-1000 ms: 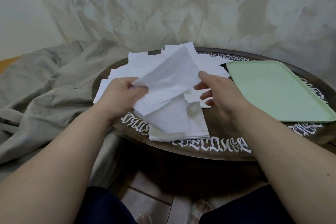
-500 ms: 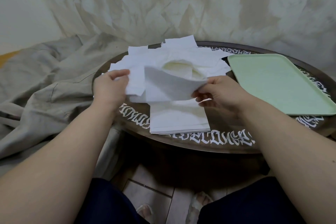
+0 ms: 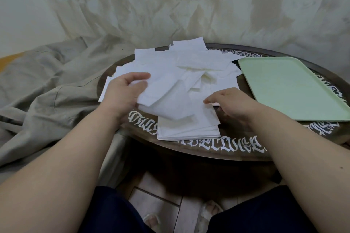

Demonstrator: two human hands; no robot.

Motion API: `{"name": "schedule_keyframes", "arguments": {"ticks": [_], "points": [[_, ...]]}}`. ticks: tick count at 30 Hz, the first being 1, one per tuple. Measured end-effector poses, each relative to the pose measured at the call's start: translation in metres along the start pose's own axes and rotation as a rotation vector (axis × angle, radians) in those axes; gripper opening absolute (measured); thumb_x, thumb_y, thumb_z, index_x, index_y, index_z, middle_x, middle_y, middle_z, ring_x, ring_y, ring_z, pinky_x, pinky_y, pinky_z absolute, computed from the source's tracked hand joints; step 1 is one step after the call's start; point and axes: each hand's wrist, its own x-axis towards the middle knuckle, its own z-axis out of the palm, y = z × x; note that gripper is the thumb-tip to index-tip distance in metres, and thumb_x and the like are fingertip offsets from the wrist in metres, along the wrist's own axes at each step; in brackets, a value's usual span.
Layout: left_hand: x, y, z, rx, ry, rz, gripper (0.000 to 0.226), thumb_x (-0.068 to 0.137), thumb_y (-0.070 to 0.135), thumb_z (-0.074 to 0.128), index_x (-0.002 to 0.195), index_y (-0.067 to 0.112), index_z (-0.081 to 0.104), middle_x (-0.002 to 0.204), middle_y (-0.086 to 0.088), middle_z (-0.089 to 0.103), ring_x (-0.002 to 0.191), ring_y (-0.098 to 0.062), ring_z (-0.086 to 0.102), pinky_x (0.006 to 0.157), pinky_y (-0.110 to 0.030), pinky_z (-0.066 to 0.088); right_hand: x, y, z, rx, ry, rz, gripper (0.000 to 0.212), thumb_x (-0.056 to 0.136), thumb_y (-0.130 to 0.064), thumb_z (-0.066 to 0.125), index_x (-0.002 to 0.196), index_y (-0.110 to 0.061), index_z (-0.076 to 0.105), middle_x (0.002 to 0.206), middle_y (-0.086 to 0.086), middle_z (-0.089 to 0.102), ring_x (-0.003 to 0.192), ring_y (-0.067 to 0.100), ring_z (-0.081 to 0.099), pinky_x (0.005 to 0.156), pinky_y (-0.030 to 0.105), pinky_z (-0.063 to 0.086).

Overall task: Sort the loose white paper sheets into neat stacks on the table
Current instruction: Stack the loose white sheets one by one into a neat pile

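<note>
While pinched by left hand (image 3: 123, 94): sheet (image 3: 161, 89), long axis slanting rightward-up.

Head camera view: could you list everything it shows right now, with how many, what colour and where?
neat stack: one, white, near table edge
loose sheets: a heap, uncountable, white, behind the stack
sheet: one, white, gripped by the left hand, over the stack
tray: one, pale green, on the table's right
table: one, round, dark brown with white lettering
cloth: one, grey-beige, crumpled left of the table
left hand: grips the sheet
right hand: fingers on the stack's right edge
</note>
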Motion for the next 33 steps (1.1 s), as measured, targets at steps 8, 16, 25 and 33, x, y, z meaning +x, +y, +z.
{"name": "schedule_keyframes", "arguments": {"ticks": [8,16,25,33], "points": [[-0.004,0.011,0.017,-0.18,-0.152,-0.05,0.034,0.091,0.008,0.06,0.118,0.03,0.058,0.116,-0.004,0.066,0.088,-0.014,0.066,0.07,-0.022,0.049,-0.007,-0.014,0.01,0.518,-0.177,0.015,0.029,0.083,-0.039,0.066,0.098,-0.014,0.069,0.097,0.007,0.072,0.088,0.023,0.066,0.084,0.039,0.051],[-0.01,0.011,0.026,-0.321,-0.256,-0.218,0.037,0.092,0.001,0.054,0.126,0.014,0.06,0.11,-0.003,0.071,0.079,-0.014,0.069,0.059,-0.021,0.053,-0.004,-0.021,0.013,0.579,-0.07,-0.055,0.019,0.088,-0.002,0.06,0.105,0.001,0.066,0.105,0.018,0.07,0.094,0.032,0.067,0.084,0.044,0.054],[-0.013,0.013,0.028,-0.318,-0.358,-0.397,0.03,0.091,0.011,0.059,0.119,0.002,0.06,0.112,-0.013,0.069,0.09,-0.023,0.067,0.076,-0.032,0.057,-0.005,-0.021,0.013,0.573,-0.015,-0.069,0.012,0.089,0.002,0.057,0.098,0.002,0.065,0.103,0.024,0.067,0.084,0.032,0.064,0.086,0.051,0.051],[-0.002,0.006,0.026,-0.347,-0.032,-0.284,0.015,0.093,0.004,0.055,0.103,0.01,0.064,0.1,-0.008,0.07,0.082,-0.022,0.067,0.065,-0.031,0.055,0.002,-0.014,0.001,0.661,0.148,-0.102,0.021,0.089,0.005,0.053,0.089,-0.01,0.068,0.089,0.008,0.071,0.075,0.021,0.065,0.068,0.032,0.055]]}}
